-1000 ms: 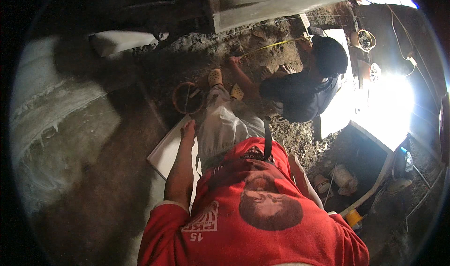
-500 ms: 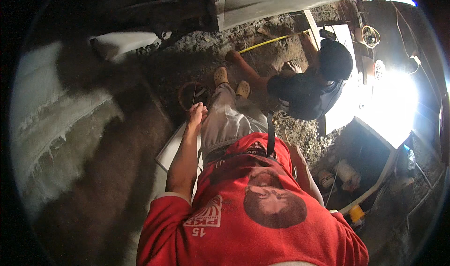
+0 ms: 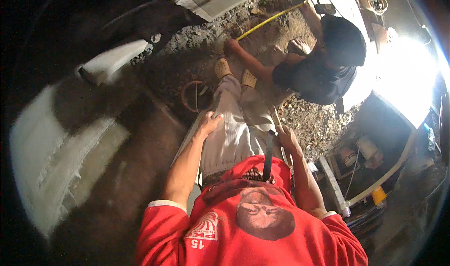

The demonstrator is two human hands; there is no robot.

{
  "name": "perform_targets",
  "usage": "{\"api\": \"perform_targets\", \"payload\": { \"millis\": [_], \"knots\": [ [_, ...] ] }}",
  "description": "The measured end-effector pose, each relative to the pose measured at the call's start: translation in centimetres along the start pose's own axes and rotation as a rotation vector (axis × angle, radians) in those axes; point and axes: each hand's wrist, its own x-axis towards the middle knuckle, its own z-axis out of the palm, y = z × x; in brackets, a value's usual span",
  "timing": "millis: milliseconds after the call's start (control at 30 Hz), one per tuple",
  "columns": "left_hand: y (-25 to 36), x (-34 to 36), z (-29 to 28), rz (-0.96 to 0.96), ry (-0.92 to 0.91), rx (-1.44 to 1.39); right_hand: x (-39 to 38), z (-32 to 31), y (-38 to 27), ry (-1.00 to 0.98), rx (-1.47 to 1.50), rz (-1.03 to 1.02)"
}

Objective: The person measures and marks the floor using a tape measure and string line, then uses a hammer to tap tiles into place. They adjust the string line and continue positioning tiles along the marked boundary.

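My left hand [image 3: 209,124] rests against the outer side of my left knee, its fingers loosely stretched over the grey trousers [image 3: 229,109]. Beside my right thigh is my right hand [image 3: 287,138], fingers lying along a narrow wooden strip [image 3: 275,116]; I see no grip around it. A pale flat surface [image 3: 186,142] shows under my left forearm. Ahead of me, a crouching co-worker [image 3: 314,81] in a dark cap and shirt spans a yellow measuring strip [image 3: 269,20] between both hands, close to my tan clogs [image 3: 222,68].
A round hoop-like rim [image 3: 191,96] lies left of my legs. Gravel [image 3: 318,125] spreads on the right, near a dark recess with a pale container [image 3: 370,151]. A handled bucket [image 3: 375,3] stands at the far right, by a glaring light. A pale slab [image 3: 115,60] lies far left.
My left hand has drawn back from above the hoop to my knee, its fingers loosening. My right hand has come into sight beside my thigh. The view has shifted; the co-worker still holds the yellow strip.
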Motion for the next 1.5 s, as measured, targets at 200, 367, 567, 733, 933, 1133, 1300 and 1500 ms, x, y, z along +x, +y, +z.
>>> {"api": "perform_targets", "payload": {
  "millis": [200, 367, 567, 733, 933, 1133, 1300, 1500],
  "knots": [
    [0.5, 3.2, 2.4, 0.056, -0.133, 0.405, 0.9, 3.6, -1.7, -0.003, -0.019, -0.182],
    [0.5, 2.4, 5.3, -0.069, -0.08, 0.596, 0.9, 5.3, -1.6, -0.054, -0.103, 0.018],
    [1.1, 2.2, 4.8, 0.026, -0.01, 0.554, 0.9, 4.7, -3.0, -0.067, -0.022, 0.114],
    [0.7, 2.2, 4.7, 0.041, -0.009, 0.543, 0.8, 4.5, -3.7, -0.067, -0.075, -0.014],
    [1.3, 2.2, 4.8, 0.044, 0.008, 0.519, 1.3, 5.4, -2.8, -0.095, -0.018, 0.148],
    [2.1, 2.1, 4.9, 0.022, 0.028, 0.56, 1.4, 5.4, -2.5, -0.092, 0.008, 0.101],
    [1.9, 2.4, 4.9, -0.001, 0.019, 0.516, 1.6, 5.2, -2.7, -0.124, -0.002, 0.139],
    [1.5, 2.4, 4.8, 0.013, 0.034, 0.491, 1.6, 5.2, -2.5, -0.109, 0.012, 0.173]
  ]
}}
